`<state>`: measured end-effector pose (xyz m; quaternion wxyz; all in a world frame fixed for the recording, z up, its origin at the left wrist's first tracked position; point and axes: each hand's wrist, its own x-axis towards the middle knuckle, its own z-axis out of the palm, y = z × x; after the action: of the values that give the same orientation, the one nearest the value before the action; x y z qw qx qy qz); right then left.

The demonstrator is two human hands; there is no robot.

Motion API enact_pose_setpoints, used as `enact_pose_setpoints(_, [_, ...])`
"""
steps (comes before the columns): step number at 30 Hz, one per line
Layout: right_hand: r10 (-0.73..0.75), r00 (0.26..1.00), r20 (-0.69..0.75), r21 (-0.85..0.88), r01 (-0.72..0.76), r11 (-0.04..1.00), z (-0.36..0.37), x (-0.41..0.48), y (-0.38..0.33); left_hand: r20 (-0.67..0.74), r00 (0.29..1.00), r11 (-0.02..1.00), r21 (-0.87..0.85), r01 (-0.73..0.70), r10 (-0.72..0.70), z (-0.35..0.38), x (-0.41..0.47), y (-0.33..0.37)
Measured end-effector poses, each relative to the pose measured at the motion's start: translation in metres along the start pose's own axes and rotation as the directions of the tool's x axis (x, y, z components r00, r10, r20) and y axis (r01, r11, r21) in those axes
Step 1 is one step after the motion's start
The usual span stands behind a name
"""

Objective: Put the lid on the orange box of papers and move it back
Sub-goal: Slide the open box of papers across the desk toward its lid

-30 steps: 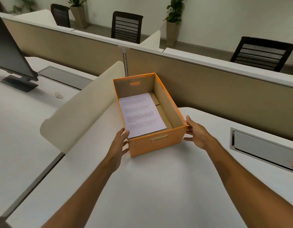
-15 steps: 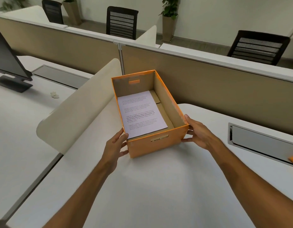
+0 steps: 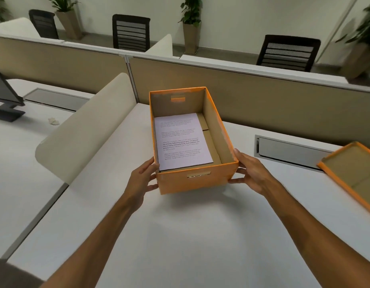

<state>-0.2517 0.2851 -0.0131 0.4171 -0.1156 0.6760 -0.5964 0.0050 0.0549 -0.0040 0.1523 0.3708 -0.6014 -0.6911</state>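
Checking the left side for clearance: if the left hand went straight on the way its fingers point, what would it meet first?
The box: the left hand already has its fingers on the near left corner, so nothing lies between.

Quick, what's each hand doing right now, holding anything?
Left hand: closed on the near left corner of the orange box.
Right hand: closed on the box's near right corner.
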Motion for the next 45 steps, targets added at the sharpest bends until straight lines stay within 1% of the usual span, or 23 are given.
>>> enact_pose_setpoints(12, [-0.043,0.995,-0.088,0.069,0.049,0.996,-0.081,-0.171,0.069,0.184,0.982,0.994,0.098,-0.057,0.038,0.072,-0.130,-0.031])
enact_pose_setpoints(15, [-0.050,0.993,-0.106,0.090,0.060,0.994,-0.097,-0.213,0.087,0.206,0.978,0.991,0.112,-0.070,0.046,0.090,-0.162,-0.043])
enact_pose_setpoints(23, [-0.032,0.985,-0.172,0.145,0.057,0.988,-0.121,-0.304,0.129,0.246,0.969,0.989,0.142,-0.046,0.010,0.122,-0.226,-0.060])
enact_pose_setpoints(31, [0.002,0.977,-0.215,0.200,0.041,0.979,-0.114,-0.348,0.163,0.289,0.957,0.987,0.160,-0.019,-0.029,0.126,-0.254,-0.075])
enact_pose_setpoints(38, [0.055,0.956,-0.287,0.234,0.014,0.972,-0.092,-0.362,0.193,0.289,0.954,0.982,0.186,0.020,-0.074,0.116,-0.262,-0.095])
enact_pose_setpoints(42, [0.083,0.944,-0.318,0.258,0.002,0.966,-0.080,-0.368,0.205,0.278,0.957,0.986,0.161,0.045,-0.089,0.109,-0.268,-0.106])
enact_pose_setpoints(45, [0.099,0.940,-0.327,0.262,-0.010,0.965,-0.074,-0.371,0.209,0.295,0.950,0.986,0.159,0.059,-0.105,0.104,-0.269,-0.111])
